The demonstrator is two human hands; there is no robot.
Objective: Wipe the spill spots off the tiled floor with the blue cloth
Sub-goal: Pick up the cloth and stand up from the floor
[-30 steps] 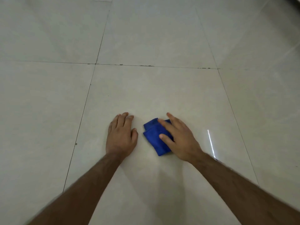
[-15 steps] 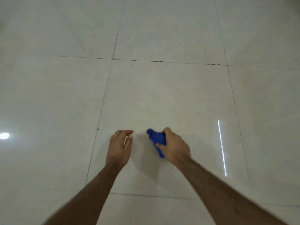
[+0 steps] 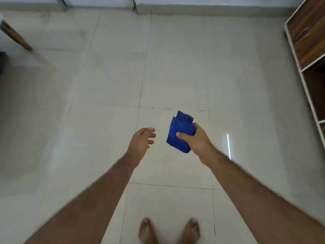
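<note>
My right hand point(image 3: 198, 140) grips the folded blue cloth point(image 3: 179, 132), thumb pinched across its face, held in the air above the tiled floor point(image 3: 105, 85). My left hand point(image 3: 140, 140) hangs beside it, apart from the cloth, fingers loosely spread, holding nothing. The wooden shelf unit point(image 3: 309, 43) at the right edge shows bare compartments. No lettering is readable anywhere. Pale tiles run wide to the far wall point(image 3: 211, 4); my bare feet point(image 3: 168, 229) stand below.
</note>
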